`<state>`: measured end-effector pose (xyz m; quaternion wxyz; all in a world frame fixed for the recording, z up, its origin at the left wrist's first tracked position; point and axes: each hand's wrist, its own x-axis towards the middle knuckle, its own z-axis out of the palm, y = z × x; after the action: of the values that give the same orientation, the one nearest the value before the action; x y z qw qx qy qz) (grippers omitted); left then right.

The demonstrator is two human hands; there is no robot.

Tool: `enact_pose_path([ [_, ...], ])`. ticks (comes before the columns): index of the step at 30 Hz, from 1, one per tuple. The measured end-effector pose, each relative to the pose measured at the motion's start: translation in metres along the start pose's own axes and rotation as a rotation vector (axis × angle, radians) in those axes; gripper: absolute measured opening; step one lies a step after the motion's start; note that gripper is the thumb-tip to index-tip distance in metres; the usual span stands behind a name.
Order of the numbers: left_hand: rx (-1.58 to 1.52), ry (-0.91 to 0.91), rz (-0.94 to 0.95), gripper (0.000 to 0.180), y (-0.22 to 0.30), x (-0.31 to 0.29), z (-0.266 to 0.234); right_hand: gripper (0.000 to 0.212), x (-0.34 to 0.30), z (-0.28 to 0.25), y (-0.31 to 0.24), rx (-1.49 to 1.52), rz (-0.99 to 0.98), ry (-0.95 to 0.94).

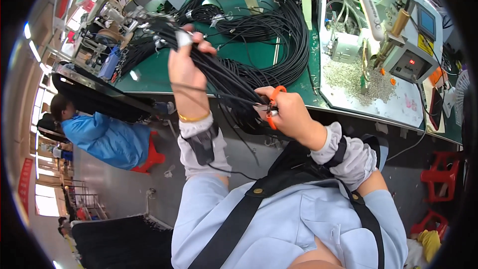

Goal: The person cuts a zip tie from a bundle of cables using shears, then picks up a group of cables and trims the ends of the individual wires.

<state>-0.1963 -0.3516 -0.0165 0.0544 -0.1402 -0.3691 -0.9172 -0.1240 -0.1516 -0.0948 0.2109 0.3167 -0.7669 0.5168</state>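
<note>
Nearest of all is the person's pale blue shirt (pixel 298 219) with a dark strap (pixel 239 219) across it. Both arms wear grey sleeve covers.

The right hand (pixel 291 114) is near the middle. Its fingers are curled shut around small scissors with orange handles (pixel 274 107). The scissor tips sit right at the lower end of the bundle of black cables (pixel 224 77).

The left hand (pixel 185 67) is a bit farther and to the left. It is closed tight around the same bundle of black cables, higher up. One finger has white tape on it. A gold bracelet (pixel 194 117) is on that wrist. The bundle runs from the far left, through the left hand, down to the right hand. A few thin cable ends hang loose below the hands.

Past the hands is a green table (pixel 149 74). More black cables (pixel 279 35) lie on it in big loops, far and in the middle. On the far right is a white machine (pixel 408 55) with a small screen. A pile of tiny metal pieces (pixel 348 77) lies in front of it.

On the left, lower down, another person in a blue coat (pixel 107 139) sits on a red stool (pixel 152 159). Red stools (pixel 443 174) also stand on the right, on the grey floor (pixel 124 189).
</note>
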Motion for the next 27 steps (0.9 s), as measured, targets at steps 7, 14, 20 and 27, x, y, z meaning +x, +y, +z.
enact_pose_path([
  [7, 0.294, -0.042, -0.186, 0.024, -0.041, -0.067, 0.079, 0.027, 0.006, -0.045, -0.038, -0.104, 0.114, 0.025],
  [14, 0.425, -0.237, -0.26, 0.024, -0.044, -0.07, 0.103, 0.024, -0.006, -0.068, -0.025, 0.006, 0.089, 0.124],
  [20, 0.797, -0.233, -0.115, 0.026, -0.059, -0.077, 0.103, 0.016, -0.012, -0.075, -0.025, 0.164, 0.146, 0.268],
  [27, 0.433, 0.049, -0.036, 0.031, -0.043, -0.069, 0.098, 0.017, -0.011, -0.092, -0.023, 0.608, 0.317, 0.225],
])
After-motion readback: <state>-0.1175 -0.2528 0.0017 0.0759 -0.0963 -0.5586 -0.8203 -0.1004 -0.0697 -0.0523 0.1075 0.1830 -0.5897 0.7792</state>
